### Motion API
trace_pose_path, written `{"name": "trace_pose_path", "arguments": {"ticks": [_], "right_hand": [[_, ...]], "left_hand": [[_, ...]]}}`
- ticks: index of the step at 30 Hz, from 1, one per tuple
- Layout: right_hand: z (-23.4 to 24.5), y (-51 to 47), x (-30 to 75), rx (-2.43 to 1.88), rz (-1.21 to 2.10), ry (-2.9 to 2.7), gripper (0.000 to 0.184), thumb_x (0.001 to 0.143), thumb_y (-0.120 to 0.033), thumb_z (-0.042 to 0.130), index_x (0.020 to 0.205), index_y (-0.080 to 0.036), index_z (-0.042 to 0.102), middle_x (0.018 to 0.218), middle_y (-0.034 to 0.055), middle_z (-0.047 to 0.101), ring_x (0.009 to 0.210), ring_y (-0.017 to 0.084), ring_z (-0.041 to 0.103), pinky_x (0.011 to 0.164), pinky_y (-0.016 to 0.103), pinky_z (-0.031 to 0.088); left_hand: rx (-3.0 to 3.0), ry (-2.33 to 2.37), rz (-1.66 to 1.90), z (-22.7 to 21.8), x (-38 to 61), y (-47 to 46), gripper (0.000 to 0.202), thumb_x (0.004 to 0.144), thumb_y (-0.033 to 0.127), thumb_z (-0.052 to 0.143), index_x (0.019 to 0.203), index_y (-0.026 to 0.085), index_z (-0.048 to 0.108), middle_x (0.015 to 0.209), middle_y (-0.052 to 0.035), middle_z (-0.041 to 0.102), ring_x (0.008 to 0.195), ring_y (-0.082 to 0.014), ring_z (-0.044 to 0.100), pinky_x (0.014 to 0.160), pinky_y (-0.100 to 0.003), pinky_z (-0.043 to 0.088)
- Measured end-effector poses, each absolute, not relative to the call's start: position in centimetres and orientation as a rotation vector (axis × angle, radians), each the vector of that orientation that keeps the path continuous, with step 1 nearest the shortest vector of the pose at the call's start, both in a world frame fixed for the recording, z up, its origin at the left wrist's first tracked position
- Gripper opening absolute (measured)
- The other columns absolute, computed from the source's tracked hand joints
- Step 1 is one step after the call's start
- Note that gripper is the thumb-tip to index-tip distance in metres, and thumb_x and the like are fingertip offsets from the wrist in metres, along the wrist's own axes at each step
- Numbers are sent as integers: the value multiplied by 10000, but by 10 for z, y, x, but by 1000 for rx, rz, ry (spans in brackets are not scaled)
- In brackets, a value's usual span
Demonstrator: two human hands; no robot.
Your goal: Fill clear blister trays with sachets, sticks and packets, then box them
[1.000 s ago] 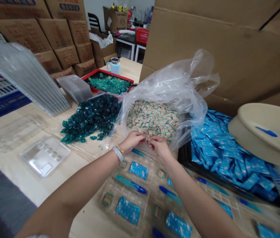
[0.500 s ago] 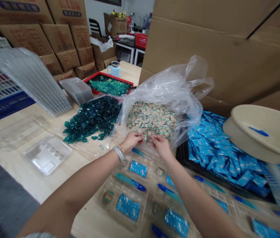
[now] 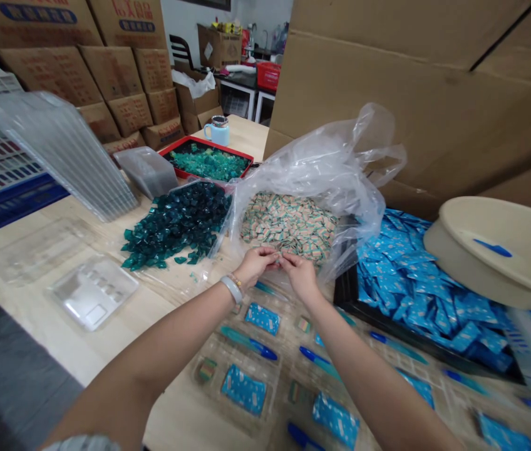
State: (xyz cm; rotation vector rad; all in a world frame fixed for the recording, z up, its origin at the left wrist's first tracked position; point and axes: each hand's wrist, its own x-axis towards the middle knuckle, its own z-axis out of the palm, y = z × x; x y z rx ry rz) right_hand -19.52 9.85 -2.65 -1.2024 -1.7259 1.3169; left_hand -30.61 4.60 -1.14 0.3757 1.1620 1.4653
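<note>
My left hand and my right hand meet with pinched fingertips at the near edge of a heap of small striped square pieces. Whatever lies between the fingers is too small and hidden to make out. The heap sits in an open clear plastic bag. Below my hands are clear trays holding blue spotted packets, blue-and-teal pen-shaped tools and small striped blocks. My forearms cover part of these trays.
Left of the bag lies a pile of dark teal chips; behind it is a red-rimmed tray of green pieces. A black bin of blue packets and a cream basin stand right. Stacked clear trays lean left. Cardboard rises behind.
My right hand has moved slightly left, so its fingertips now meet those of my left hand. The gap between the hands has closed; both stay pinched.
</note>
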Motion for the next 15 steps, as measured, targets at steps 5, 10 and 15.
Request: {"name": "trace_pose_path", "arguments": {"ticks": [5,10,15], "right_hand": [[-29,99,-202,-1218,1213,-1823,204,664,-238,546,806,-155,667,820,75,680,763,212,607,751,368,466],[-28,95,-200,-1178,1170,-1955,159,669,-177,535,764,-164,662,737,68,672,674,213,596,692,385,469],[-7,86,-194,-1262,939,-2185,188,715,-140,494,804,-140,660,746,76,660,682,207,583,689,355,448]], "left_hand": [[305,1192,1409,-8,-306,45,134,587,120,696,665,97,589,605,19,584,547,-60,535,545,-178,448],[484,1292,1259,-9,-312,39,83,626,122,650,695,96,611,600,11,590,528,-62,524,568,-193,446],[1210,1756,979,5,-325,45,67,679,146,563,681,108,618,605,5,598,609,-117,545,604,-213,429]]}}
